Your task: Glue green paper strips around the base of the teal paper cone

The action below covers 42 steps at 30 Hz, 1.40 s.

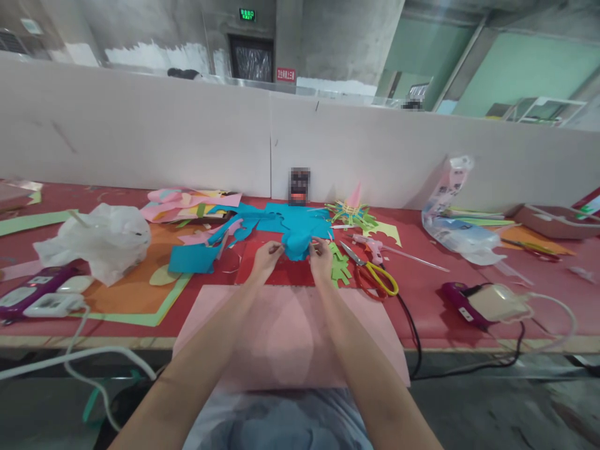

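Between my hands is a blue paper piece (pixel 297 244), curved and cut with a rounded outline. My left hand (pixel 269 257) pinches its left edge, and my right hand (pixel 320 255) pinches the right edge. Beneath it lies a dark red sheet (pixel 285 273). More blue paper (pixel 304 219) is spread just behind. Close to my right hand are green cut paper strips (pixel 339 265) and scissors with yellow and red handles (pixel 375 275). A pink glue gun (pixel 370 247) rests beyond the scissors.
A pink sheet (pixel 290 337) covers the table's front edge. Left are a crumpled white plastic bag (pixel 105 240), orange paper (pixel 126 294) and a purple power strip (pixel 37 294). Another power strip (pixel 469 306) and a clear plastic package (pixel 457 219) are right. A white partition (pixel 140 131) stands behind.
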### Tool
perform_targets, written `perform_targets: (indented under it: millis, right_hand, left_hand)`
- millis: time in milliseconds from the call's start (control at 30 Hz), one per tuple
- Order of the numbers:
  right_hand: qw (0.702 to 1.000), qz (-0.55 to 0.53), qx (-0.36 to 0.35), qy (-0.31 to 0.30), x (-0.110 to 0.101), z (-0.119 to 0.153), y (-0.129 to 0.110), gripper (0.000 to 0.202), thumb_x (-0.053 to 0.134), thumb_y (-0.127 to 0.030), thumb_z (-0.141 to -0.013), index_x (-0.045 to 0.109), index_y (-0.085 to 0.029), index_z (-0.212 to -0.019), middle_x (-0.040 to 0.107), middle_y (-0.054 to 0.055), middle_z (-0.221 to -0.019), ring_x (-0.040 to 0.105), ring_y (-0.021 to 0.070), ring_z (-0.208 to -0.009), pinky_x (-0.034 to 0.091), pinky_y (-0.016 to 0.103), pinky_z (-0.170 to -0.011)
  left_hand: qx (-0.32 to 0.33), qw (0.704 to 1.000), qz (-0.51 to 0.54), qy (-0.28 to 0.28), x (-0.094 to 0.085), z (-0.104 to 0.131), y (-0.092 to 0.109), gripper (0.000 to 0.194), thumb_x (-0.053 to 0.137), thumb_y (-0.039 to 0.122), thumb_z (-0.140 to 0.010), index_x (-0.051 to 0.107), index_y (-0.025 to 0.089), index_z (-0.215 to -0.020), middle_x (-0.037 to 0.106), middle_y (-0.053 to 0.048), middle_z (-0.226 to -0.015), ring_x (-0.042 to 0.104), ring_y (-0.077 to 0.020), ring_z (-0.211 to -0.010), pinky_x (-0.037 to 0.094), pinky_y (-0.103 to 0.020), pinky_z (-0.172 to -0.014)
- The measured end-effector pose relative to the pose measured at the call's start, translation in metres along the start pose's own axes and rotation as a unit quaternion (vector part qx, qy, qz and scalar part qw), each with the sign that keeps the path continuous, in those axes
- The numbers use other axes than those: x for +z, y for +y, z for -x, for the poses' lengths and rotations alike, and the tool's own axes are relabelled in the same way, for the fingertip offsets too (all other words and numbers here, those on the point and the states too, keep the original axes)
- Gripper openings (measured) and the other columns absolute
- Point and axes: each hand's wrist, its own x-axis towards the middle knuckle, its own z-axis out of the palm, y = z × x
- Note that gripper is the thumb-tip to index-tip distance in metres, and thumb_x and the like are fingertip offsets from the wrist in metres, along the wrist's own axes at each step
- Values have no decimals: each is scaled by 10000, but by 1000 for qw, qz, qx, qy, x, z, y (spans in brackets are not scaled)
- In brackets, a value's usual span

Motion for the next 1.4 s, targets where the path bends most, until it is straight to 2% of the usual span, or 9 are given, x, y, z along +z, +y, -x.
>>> perform_targets:
  millis: [167, 367, 500, 633, 733, 900, 1067, 1233, 1400]
  right_hand:
    - [992, 108, -36, 49, -4, 4, -2, 379, 484, -486, -799, 595, -182, -996, 581, 15, -743, 499, 136, -618, 389, 253, -601]
    - [975, 223, -12, 11, -6, 8, 5, 152, 577, -290, -758, 638, -242, -888, 610, 38, -715, 503, 172, -600, 338, 284, -594]
    - [982, 185, -29, 6, -6, 5, 7, 226, 515, -345, -796, 630, -237, -959, 620, 14, -777, 512, 149, -622, 373, 269, -618]
    - [989, 136, -57, 28, -5, 2, 5, 281, 501, -388, -801, 630, -196, -961, 620, 11, -783, 491, 131, -625, 400, 260, -661]
    - [988, 133, -67, 33, -3, 2, 3, 280, 514, -397, -796, 637, -196, -948, 626, 7, -764, 471, 131, -614, 395, 255, -658]
    - [989, 140, -55, 13, -2, 4, 0, 294, 527, -407, -800, 643, -194, -965, 638, 10, -784, 477, 130, -608, 380, 254, -635]
    - [992, 120, -45, 0, -2, 3, 0, 332, 535, -451, -799, 636, -193, -980, 647, 13, -796, 509, 134, -627, 398, 257, -642]
    - [992, 101, -72, -7, -2, 3, -3, 380, 524, -484, -807, 622, -177, -1007, 652, 27, -819, 538, 140, -670, 419, 265, -673]
    - [993, 92, -73, -10, 0, 5, -2, 364, 496, -455, -821, 621, -166, -1005, 621, 12, -736, 530, 144, -644, 416, 264, -652]
  left_hand:
    - [-23, 998, -53, -7, -1, 1, -2, 217, 541, 388, -748, 600, 196, -666, 656, -12, -620, 614, -166, -608, 458, -257, -589]
    - [17, 987, -157, -25, -1, 9, -6, 95, 592, 287, -701, 604, 208, -648, 666, -32, -682, 613, -185, -688, 450, -277, -646]
    - [9, 997, -71, -9, -1, 3, -11, 125, 626, 317, -680, 587, 199, -690, 664, -30, -731, 625, -175, -727, 480, -289, -701]
    - [-52, 997, 46, 12, 2, -4, -15, 297, 722, 328, -592, 541, 182, -777, 647, -16, -705, 635, -167, -684, 511, -300, -653]
    - [-80, 993, 83, 14, 2, -6, -17, 363, 729, 366, -601, 558, 177, -859, 651, -17, -686, 637, -171, -647, 523, -315, -627]
    - [-45, 999, -8, 1, -4, -4, -17, 252, 637, 431, -698, 609, 180, -698, 664, -42, -666, 646, -192, -657, 510, -308, -645]
    - [0, 992, -123, 36, -8, -1, -10, 205, 597, 396, -748, 612, 204, -679, 680, -47, -722, 640, -202, -735, 477, -294, -695]
    - [39, 988, -142, 46, -9, 3, -8, 212, 549, 399, -792, 606, 205, -728, 669, -36, -755, 617, -183, -740, 454, -285, -719]
    - [33, 992, -106, 62, -6, -1, -14, 196, 544, 375, -788, 593, 192, -741, 647, -16, -739, 607, -159, -712, 448, -261, -688]
